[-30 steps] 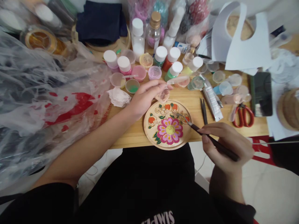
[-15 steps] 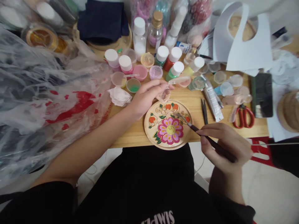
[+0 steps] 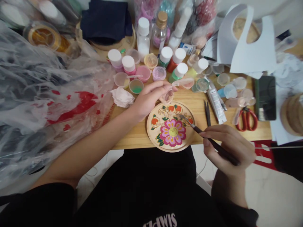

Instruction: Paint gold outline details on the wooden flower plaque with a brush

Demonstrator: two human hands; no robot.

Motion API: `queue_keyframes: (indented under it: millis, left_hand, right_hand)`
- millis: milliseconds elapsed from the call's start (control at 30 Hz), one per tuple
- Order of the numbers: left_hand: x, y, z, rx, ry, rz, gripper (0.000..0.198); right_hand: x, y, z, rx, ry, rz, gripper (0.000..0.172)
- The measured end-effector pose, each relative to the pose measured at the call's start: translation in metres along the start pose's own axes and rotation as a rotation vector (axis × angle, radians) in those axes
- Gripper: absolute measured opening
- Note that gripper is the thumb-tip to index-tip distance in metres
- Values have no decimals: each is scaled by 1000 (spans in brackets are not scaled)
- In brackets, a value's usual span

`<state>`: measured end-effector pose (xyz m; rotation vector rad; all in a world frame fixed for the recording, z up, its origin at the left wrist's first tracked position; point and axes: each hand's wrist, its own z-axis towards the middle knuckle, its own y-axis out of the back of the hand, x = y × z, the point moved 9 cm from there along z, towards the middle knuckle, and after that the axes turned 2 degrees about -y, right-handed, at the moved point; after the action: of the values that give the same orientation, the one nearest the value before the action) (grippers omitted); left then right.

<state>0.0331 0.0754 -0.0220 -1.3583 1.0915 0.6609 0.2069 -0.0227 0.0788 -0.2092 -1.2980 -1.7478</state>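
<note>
A round wooden disc [image 3: 170,144] painted with a pink flower, orange blossoms and green leaves lies at the front edge of the wooden table [image 3: 134,134]. My right hand [image 3: 228,146] is closed on a dark-handled tool [image 3: 214,144] whose metal tip rests on the disc's right side. My left hand [image 3: 148,97] reaches across above the disc and pinches a small clear cup [image 3: 167,95] just over its top edge.
Paint bottles with white caps [image 3: 176,60] and small colour cups [image 3: 136,85] crowd the table behind. Tweezers [image 3: 207,113], a white tube [image 3: 215,102], red scissors [image 3: 247,117] and a dark phone [image 3: 265,97] lie right. Crumpled clear plastic [image 3: 44,94] fills the left.
Almost nothing differs; both hands hold their places, with the tool tip still on the disc's right side. The view has shifted slightly.
</note>
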Motion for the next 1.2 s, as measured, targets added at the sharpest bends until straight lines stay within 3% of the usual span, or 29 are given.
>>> queue_keyframes:
  millis: [1200]
  left_hand:
    - [2, 1, 0, -13, 13, -23, 12]
  right_hand:
    - [0, 2, 0, -7, 0, -18, 26]
